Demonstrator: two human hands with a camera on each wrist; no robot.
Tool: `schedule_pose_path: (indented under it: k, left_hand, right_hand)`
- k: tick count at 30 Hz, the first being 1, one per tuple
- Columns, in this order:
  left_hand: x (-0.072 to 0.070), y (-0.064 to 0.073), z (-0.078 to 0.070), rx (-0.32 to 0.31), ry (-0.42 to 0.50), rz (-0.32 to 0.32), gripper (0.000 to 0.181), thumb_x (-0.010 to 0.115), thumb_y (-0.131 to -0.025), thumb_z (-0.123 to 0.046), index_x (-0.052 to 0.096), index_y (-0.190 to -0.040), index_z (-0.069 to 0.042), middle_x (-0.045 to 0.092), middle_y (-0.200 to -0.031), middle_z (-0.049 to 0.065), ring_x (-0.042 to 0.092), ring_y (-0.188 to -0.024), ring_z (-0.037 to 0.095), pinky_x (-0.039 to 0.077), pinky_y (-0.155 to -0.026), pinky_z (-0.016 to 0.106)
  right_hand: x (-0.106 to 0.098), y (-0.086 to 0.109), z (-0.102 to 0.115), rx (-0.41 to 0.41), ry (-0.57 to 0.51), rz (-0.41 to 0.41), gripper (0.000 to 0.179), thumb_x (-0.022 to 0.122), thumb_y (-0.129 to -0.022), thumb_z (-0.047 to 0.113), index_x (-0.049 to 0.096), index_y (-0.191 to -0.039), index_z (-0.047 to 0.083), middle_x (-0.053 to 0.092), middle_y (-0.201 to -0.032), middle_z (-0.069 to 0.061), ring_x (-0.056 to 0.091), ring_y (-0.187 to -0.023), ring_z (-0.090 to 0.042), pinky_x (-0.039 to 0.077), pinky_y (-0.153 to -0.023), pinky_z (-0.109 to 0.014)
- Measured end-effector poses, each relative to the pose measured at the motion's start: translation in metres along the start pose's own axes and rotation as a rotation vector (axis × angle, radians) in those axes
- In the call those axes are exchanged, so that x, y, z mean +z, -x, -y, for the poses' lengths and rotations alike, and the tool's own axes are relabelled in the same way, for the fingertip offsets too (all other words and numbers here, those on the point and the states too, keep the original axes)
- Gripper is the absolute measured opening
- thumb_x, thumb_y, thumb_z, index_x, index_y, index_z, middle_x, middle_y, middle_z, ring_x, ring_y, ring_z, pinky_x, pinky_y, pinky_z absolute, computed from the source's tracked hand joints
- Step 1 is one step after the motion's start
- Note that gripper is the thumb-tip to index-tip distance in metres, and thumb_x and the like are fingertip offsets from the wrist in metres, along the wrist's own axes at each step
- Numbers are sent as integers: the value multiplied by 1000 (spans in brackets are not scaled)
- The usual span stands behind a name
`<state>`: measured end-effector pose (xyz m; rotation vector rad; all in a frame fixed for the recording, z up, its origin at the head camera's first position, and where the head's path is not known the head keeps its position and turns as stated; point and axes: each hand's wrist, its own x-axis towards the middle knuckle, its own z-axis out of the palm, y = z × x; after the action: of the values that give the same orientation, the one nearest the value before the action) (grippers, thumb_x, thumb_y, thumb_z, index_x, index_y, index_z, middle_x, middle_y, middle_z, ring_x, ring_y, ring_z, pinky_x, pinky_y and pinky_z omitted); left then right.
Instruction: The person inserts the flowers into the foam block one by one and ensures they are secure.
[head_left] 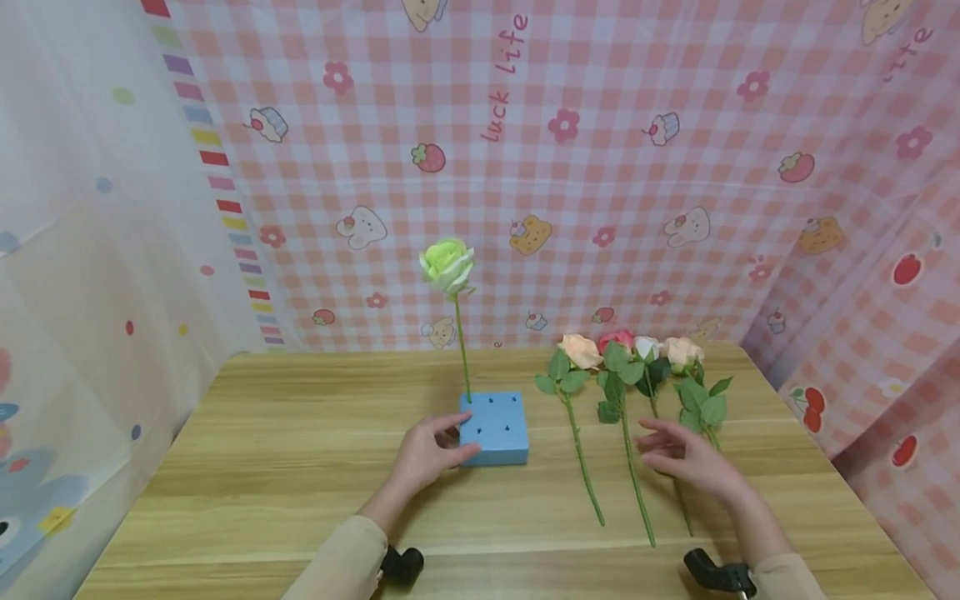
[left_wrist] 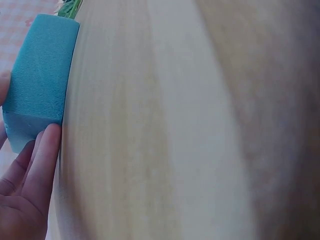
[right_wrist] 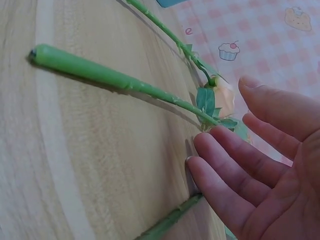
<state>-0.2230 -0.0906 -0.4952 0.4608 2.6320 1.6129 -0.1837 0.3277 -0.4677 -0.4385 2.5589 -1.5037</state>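
A blue foam block [head_left: 493, 457] with several small holes sits on the table. My left hand [head_left: 422, 457] grips its left side, thumb at the near side and fingers at the far side; the left wrist view shows fingertips against the foam [left_wrist: 42, 75]. A pale green rose [head_left: 447, 265] stands upright in the hole at the block's far left corner. My right hand [head_left: 693, 458] hovers over the stems on the right, its fingers loosely bent and holding nothing. Its fingertips [right_wrist: 202, 142] are close beside a green stem [right_wrist: 125, 82] in the right wrist view.
Lying right of the block are a peach rose [head_left: 580, 352], a pink rose [head_left: 617, 340], a white rose [head_left: 647, 347] and a pale peach rose [head_left: 683, 352], stems toward me. Behind the wooden table [head_left: 300, 442] hangs a checked curtain [head_left: 465, 200].
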Motion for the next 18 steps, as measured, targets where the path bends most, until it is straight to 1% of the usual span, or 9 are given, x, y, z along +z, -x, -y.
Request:
schedule_pose_path:
  k: [3, 8, 15, 18]
  left_hand:
    - [0, 0, 0, 2, -2, -2, 52, 83, -83, -30, 68, -130, -13, 62, -104, 6, 63, -88, 18, 56, -71, 28]
    - [0, -1, 1, 10, -5, -5, 52, 83, -82, -30, 68, -129, -13, 62, -103, 6, 63, -88, 18, 56, -71, 27]
    - [0, -1, 1, 9, 4, -5, 52, 83, -83, -29, 68, -129, -12, 62, -103, 6, 63, -87, 18, 56, -71, 27]
    - [0, -1, 0, 9, 3, -7, 52, 83, -82, -28, 68, -129, -12, 62, -103, 6, 63, -87, 18, 56, -71, 27]
  right_hand:
    - [-2, 2, 1, 29, 16, -21, 60, 67, -95, 10, 39, -142, -13, 58, -124, -30, 59, -107, -37, 52, -84, -25]
    - [-7, 6, -1, 56, 65, -63, 59, 67, -96, 13, 39, -143, -11, 60, -124, -27, 59, -108, -37, 50, -85, -24]
    - [-11, 10, -8, 71, 78, -122, 60, 67, -95, 9, 39, -142, -13, 58, -124, -30, 59, -109, -41, 50, -83, -23]
    - [-12, 12, -10, 94, 92, -138, 59, 68, -94, 9, 40, -142, -13, 58, -123, -31, 59, -108, -41, 51, -81, -25]
